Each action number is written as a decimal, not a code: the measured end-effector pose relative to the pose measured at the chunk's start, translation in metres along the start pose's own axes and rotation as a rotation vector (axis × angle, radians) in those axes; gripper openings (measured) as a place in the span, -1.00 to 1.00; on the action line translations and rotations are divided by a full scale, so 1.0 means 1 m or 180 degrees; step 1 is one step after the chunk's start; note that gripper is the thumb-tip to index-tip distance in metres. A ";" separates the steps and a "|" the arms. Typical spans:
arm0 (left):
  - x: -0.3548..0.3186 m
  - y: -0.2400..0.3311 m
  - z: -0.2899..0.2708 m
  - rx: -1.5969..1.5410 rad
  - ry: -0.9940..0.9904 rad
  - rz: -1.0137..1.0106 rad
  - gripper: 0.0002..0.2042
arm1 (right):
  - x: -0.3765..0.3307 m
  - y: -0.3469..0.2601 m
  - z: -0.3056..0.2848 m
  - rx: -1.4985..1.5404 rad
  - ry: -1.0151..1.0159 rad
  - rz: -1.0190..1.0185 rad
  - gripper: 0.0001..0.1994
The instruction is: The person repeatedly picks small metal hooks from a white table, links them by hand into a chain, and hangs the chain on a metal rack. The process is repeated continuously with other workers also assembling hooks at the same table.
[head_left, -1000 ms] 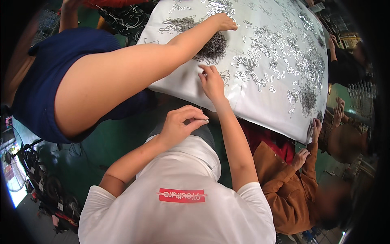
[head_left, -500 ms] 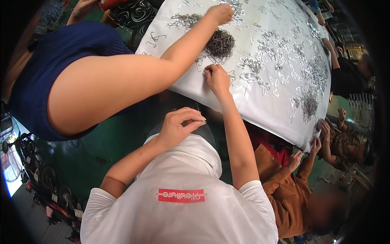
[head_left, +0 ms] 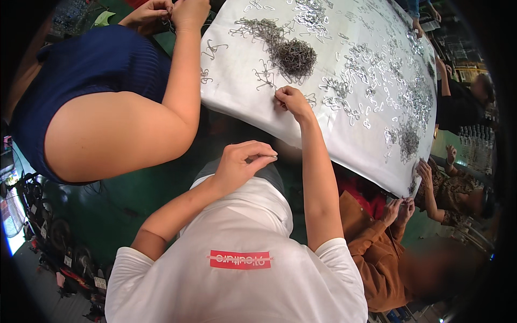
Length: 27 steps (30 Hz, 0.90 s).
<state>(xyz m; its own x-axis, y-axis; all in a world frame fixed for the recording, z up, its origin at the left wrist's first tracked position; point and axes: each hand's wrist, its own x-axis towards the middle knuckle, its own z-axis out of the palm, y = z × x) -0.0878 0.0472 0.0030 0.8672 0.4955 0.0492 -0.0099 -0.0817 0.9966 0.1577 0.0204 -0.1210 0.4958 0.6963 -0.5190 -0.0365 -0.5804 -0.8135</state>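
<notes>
My left hand (head_left: 243, 164) is held in front of my waist, thumb and fingertips pinched together on a small metal piece (head_left: 276, 157) whose tip barely shows. My right hand (head_left: 293, 102) rests at the near edge of the white-covered table (head_left: 339, 134), its fingers curled in a pinch; what is between them is hidden. Just beyond it lies a heap of dark wire hooks (head_left: 295, 58). A few loose wire hooks (head_left: 264, 74) lie to the left of the fingers, and part of another shows behind the right hand.
Shiny silver hooks (head_left: 350, 102) are scattered over the table's middle and right. At left, close by, a person in navy (head_left: 102, 70) works with both hands raised. A person in a brown jacket (head_left: 366, 242) sits at right, with more people beyond. Motorbikes (head_left: 59, 237) stand lower left.
The neighbour's arm has drawn back from over the table to the left, uncovering the hooks there. My right hand has shifted slightly right; my left hand keeps its pinch.
</notes>
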 end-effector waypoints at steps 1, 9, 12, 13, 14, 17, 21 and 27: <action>0.000 0.000 0.000 -0.0041 -0.0021 -0.0032 -0.88 | -0.006 0.004 -0.004 0.0738 -0.0167 0.0171 -0.84; 0.003 0.000 0.008 0.0078 -0.0141 -0.0068 -0.88 | -0.088 -0.007 -0.007 0.2393 0.0275 -0.0245 -0.87; 0.006 0.001 0.012 0.0042 -0.0195 -0.0117 -0.88 | -0.151 -0.024 -0.006 0.2231 0.0478 -0.0469 -0.88; 0.007 0.001 0.014 0.0013 -0.0221 -0.0124 -0.88 | -0.172 -0.028 -0.002 0.2172 0.0673 -0.0406 -0.89; 0.008 0.002 0.016 -0.0015 -0.0247 -0.0130 -0.89 | -0.193 -0.032 0.002 0.2161 0.0776 -0.0493 -0.90; 0.013 0.003 0.023 -0.0040 -0.0326 -0.0071 -0.90 | -0.233 -0.037 0.019 0.2320 0.1020 -0.0700 -0.93; 0.020 0.002 0.033 -0.0030 -0.0512 0.0027 -0.90 | -0.247 -0.032 0.029 0.2489 0.1330 -0.0820 -0.98; 0.032 0.002 0.058 0.0084 -0.0797 0.0274 -0.89 | -0.248 -0.020 0.021 0.2431 0.1949 -0.0919 -0.96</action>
<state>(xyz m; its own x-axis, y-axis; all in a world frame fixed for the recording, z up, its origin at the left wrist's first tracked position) -0.0307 0.0125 0.0022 0.9600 0.2565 0.1125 -0.0786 -0.1385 0.9872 0.0176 -0.1322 0.0183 0.9241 0.3071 -0.2275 -0.2828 0.1490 -0.9475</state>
